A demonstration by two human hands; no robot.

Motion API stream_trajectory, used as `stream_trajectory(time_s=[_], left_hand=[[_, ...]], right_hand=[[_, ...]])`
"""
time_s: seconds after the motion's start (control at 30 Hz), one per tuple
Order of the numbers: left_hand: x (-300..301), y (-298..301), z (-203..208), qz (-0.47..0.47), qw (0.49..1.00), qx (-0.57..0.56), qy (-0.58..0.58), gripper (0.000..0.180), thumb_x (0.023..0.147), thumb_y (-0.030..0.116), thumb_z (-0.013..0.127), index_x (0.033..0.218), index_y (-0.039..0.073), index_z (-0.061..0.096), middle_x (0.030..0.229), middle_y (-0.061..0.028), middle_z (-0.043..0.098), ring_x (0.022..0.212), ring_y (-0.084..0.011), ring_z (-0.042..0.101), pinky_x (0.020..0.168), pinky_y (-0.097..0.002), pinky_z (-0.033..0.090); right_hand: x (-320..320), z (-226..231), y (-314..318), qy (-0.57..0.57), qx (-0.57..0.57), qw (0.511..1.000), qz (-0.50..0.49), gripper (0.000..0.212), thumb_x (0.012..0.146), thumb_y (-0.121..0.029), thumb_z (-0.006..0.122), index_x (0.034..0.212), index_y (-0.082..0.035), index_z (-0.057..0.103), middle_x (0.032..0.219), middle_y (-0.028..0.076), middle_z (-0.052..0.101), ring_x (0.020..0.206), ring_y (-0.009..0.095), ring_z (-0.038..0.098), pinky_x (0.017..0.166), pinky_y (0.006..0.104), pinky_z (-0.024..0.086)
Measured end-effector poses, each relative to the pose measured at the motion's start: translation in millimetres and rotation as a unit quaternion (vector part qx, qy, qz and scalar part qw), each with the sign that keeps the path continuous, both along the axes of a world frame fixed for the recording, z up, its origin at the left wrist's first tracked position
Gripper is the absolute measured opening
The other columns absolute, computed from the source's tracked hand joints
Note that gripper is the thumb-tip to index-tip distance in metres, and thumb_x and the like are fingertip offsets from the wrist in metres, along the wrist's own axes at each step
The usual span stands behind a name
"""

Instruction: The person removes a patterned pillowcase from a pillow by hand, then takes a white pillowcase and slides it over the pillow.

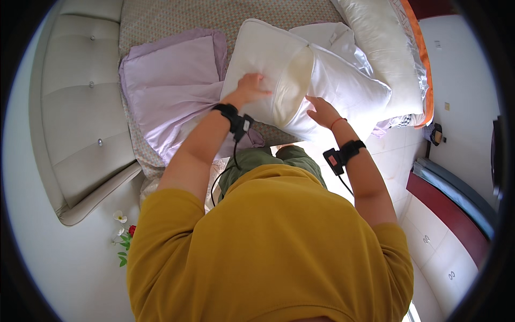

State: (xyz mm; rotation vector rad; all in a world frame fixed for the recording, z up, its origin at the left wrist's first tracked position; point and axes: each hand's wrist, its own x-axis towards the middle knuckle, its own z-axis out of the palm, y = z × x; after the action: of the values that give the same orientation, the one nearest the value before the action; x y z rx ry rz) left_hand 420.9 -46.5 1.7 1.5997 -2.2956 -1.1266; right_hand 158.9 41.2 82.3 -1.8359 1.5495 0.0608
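Observation:
A white pillow with a cream-coloured band lies on the bed in front of me. White satiny fabric, which looks like a pillowcase, covers its right part. My left hand rests on or just over the white part of the pillow, fingers apart, holding nothing. Beside the cream band, my right hand is at the edge of the satiny fabric, with thumb and fingers apart. To the left, a lilac pillowcase is spread on the bed, its lower part rumpled.
A patterned bedspread lies beneath. A padded headboard stands at the left, with artificial-looking flowers below it. Stacked white bedding with an orange edge is at the far right. A dark red curved piece of furniture stands at the right.

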Motion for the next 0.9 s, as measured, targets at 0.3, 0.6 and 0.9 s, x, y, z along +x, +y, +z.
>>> stream_trajectory(time_s=[0.3, 0.6, 0.9], left_hand=[[-35.5, 57.9, 12.6, 0.265, 0.954, -0.137, 0.006, 0.047, 0.061, 0.022, 0.065, 0.101, 0.006, 0.045, 0.103, -0.0136, 0.048, 0.1, -0.032, 0.043, 0.085, -0.0408, 0.037], [-14.4, 65.4, 20.4, 0.362, 0.917, -0.004, 0.169, 0.015, 0.065, -0.001, 0.051, 0.08, 0.001, 0.048, 0.073, -0.0141, 0.05, 0.076, -0.0336, 0.049, 0.066, -0.04, 0.041], [-39.3, 101.4, 9.5, 0.416, 0.905, -0.081, -0.02, 0.061, 0.062, 0.011, 0.063, 0.115, 0.008, 0.033, 0.114, -0.018, 0.037, 0.105, -0.0361, 0.037, 0.09, -0.0413, 0.034]], right_hand=[[67.6, -13.4, -55.7, 0.057, -0.055, 0.973, 0.217, 0.044, 0.075, -0.015, 0.055, 0.115, 0.0, 0.046, 0.117, 0.019, 0.047, 0.111, 0.03, 0.043, 0.094, 0.0353, 0.035], [118.7, -34.1, -77.9, 0.231, -0.106, 0.848, 0.466, 0.065, 0.064, -0.028, 0.066, 0.123, -0.014, 0.043, 0.129, 0.005, 0.04, 0.124, 0.021, 0.03, 0.105, 0.0433, 0.013], [116.7, -74.1, -85.5, -0.016, -0.156, 0.946, 0.285, 0.029, 0.07, -0.024, 0.056, 0.095, -0.011, 0.061, 0.096, 0.011, 0.061, 0.093, 0.026, 0.055, 0.085, 0.0378, 0.038]])
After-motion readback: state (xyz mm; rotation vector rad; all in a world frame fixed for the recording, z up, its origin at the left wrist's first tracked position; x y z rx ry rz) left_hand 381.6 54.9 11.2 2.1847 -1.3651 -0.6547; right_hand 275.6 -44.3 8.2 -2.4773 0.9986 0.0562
